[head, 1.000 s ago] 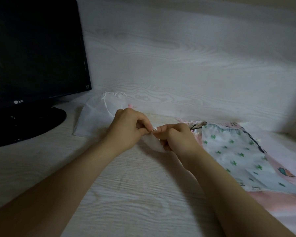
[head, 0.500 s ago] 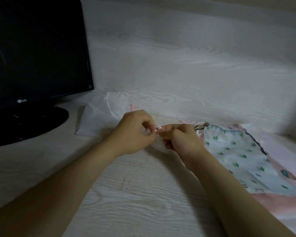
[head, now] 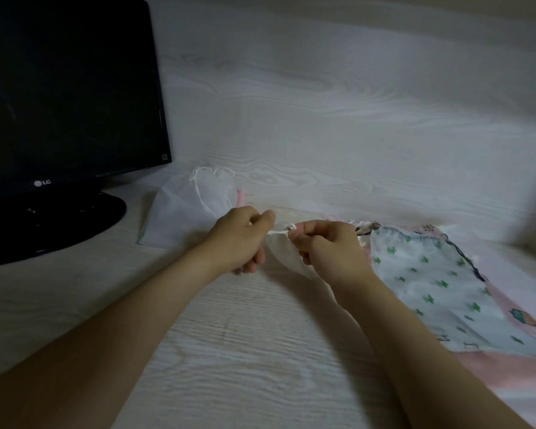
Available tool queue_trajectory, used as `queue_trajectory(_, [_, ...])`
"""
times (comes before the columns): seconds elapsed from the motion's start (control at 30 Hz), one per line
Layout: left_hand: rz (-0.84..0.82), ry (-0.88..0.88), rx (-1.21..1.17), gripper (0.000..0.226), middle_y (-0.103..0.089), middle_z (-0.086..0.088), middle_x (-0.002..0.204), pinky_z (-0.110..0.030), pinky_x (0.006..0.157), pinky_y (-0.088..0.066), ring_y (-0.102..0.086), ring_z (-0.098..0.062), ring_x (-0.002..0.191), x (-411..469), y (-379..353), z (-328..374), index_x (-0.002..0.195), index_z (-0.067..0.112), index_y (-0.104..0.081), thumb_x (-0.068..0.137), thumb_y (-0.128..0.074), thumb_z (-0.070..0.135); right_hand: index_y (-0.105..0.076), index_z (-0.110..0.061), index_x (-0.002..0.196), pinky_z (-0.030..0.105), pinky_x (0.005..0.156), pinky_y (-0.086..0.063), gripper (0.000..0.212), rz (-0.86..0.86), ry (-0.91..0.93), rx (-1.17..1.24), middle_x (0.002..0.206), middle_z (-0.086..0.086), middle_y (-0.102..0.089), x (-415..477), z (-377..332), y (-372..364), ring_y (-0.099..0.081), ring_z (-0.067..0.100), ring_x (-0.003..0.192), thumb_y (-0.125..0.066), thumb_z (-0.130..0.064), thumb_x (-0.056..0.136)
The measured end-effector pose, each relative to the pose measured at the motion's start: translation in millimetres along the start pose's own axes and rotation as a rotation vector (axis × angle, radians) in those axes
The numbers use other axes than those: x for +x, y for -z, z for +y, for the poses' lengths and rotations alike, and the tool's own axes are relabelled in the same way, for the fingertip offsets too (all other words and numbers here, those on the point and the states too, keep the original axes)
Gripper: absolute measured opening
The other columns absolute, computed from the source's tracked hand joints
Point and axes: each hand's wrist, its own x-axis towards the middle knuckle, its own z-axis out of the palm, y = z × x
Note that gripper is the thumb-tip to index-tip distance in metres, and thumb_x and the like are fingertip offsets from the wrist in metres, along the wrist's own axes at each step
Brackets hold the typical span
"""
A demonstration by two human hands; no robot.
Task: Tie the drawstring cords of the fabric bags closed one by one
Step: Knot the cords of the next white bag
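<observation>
From the head view, the left hand and right hand each pinch the white drawstring cord with curled fingers, stretching it between them above a small white bag on the pale wooden desk. Another white bag lies behind the left hand beside the black monitor, and a cactus-print bag lies flat to the right.

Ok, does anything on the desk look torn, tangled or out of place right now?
Nothing stands out. Left hand and right hand pinch the white cord at the mouth of the small white bag, no snag visible. The other white bag, beside the monitor, lies flat, top gathered. The printed bags overlap loosely on the right.
</observation>
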Motion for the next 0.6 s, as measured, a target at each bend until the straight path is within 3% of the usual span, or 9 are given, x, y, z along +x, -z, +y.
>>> queue_trajectory(0.13, [-0.098, -0.036, -0.023, 0.02, -0.062, -0.003, 0.08, -0.022, 0.047, -0.039, -0.048, -0.009, 0.05, 4.2, -3.0, -5.5, 0.112, 0.027, -0.058, 0.11, -0.045, 0.042, -0.077, 0.002, 0.084, 0.017, 0.054, -0.043, 0.013, -0.013, -0.008, -0.015, 0.056, -0.006, -0.059, -1.1, -1.9, -1.7, -0.05, 0.004, 0.051, -0.068, -0.002, 0.094])
queue_trajectory(0.23, [-0.098, -0.165, 0.016, 0.016, -0.059, 0.011, 0.078, -0.03, 0.06, -0.043, -0.053, -0.004, 0.06, 4.2, -5.9, -9.2, 0.106, 0.024, -0.066, 0.109, -0.051, 0.03, -0.075, 0.003, 0.084, 0.015, 0.051, -0.042, 0.015, -0.05, -0.021, 0.018, 0.051, -0.006, -0.06, -5.2, -4.0, -4.6, -0.051, 0.003, 0.047, -0.064, 0.005, 0.094])
queue_trajectory(0.33, [0.001, -0.176, 0.108, 0.019, -0.057, 0.005, 0.116, -0.041, 0.09, -0.052, -0.067, -0.017, 0.105, 7.5, -6.8, -14.2, 0.108, 0.018, -0.066, 0.11, -0.048, 0.021, -0.078, -0.002, 0.088, 0.025, 0.059, -0.044, 0.009, -0.081, -0.018, 0.012, 0.063, 0.004, -0.063, -4.4, -1.7, -3.8, -0.051, 0.013, 0.059, -0.071, -0.002, 0.093])
queue_trajectory(0.4, [0.079, -0.151, 0.17, 0.023, -0.055, -0.005, 0.148, -0.032, 0.087, -0.046, -0.061, -0.019, 0.119, 9.8, -4.2, -15.9, 0.109, 0.015, -0.065, 0.111, -0.042, 0.017, -0.078, 0.0, 0.095, 0.026, 0.061, -0.046, 0.006, -0.098, -0.017, 0.037, 0.069, 0.008, -0.064, -3.6, -0.1, -2.0, -0.053, 0.014, 0.062, -0.075, -0.004, 0.092])
queue_trajectory(0.43, [0.102, -0.148, 0.197, 0.023, -0.054, -0.006, 0.152, -0.028, 0.084, -0.042, -0.06, -0.017, 0.117, 9.4, -2.4, -15.4, 0.108, 0.014, -0.063, 0.112, -0.04, 0.017, -0.078, 0.001, 0.098, 0.025, 0.061, -0.048, 0.009, -0.099, -0.019, 0.044, 0.07, 0.008, -0.066, -3.5, 0.4, -1.7, -0.055, 0.013, 0.062, -0.075, -0.005, 0.092])
queue_trajectory(0.5, [0.154, -0.163, 0.256, 0.02, -0.062, -0.007, 0.141, -0.027, 0.082, -0.038, -0.059, -0.018, 0.11, 9.9, 0.7, -17.2, 0.107, 0.014, -0.058, 0.112, -0.039, 0.016, -0.078, 0.0, 0.101, 0.021, 0.062, -0.051, 0.011, -0.1, -0.011, 0.039, 0.073, 0.01, -0.068, -4.3, -0.3, -1.6, -0.058, 0.012, 0.064, -0.075, -0.004, 0.091])
queue_trajectory(0.6, [0.166, -0.227, 0.403, 0.011, -0.068, -0.005, 0.129, -0.035, 0.09, -0.047, -0.063, -0.029, 0.111, 10.3, 3.7, -24.4, 0.112, 0.017, -0.051, 0.111, -0.04, 0.015, -0.078, -0.007, 0.098, 0.022, 0.064, -0.054, 0.009, -0.051, 0.013, 0.013, 0.074, 0.009, -0.07, -1.7, -0.5, -0.7, -0.06, 0.012, 0.064, -0.074, -0.001, 0.092])
